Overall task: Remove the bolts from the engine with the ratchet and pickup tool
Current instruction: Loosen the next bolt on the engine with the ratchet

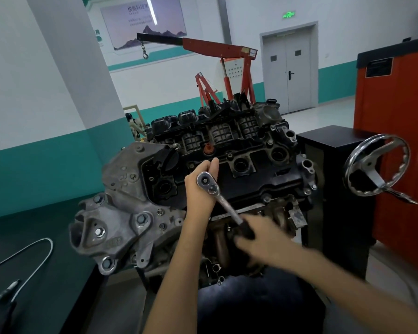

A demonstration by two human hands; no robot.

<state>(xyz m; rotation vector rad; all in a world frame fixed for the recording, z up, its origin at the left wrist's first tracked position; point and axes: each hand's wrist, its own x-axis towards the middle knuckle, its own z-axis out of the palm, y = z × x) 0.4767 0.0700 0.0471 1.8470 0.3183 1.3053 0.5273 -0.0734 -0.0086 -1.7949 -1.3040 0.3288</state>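
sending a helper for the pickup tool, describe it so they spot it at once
Left of the grey and black engine lies a dark worktop. On it rests the pickup tool, a thin silver flexible shaft bent into a hairpin loop, with a dark grip at its near end. Unlike the stiff chrome ratchet on the engine, it is slender, bendy and unheld.

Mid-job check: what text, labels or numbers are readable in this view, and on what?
Nothing reads cleanly enough to quote.
Wall poster: Chinese heading, too blurred.
Green sign above the double door: lit, illegible.
Engine bracket: raised cast characters, unclear.
Intake manifold: small white code, too small.
Plate on the orange cabinet: blurred.
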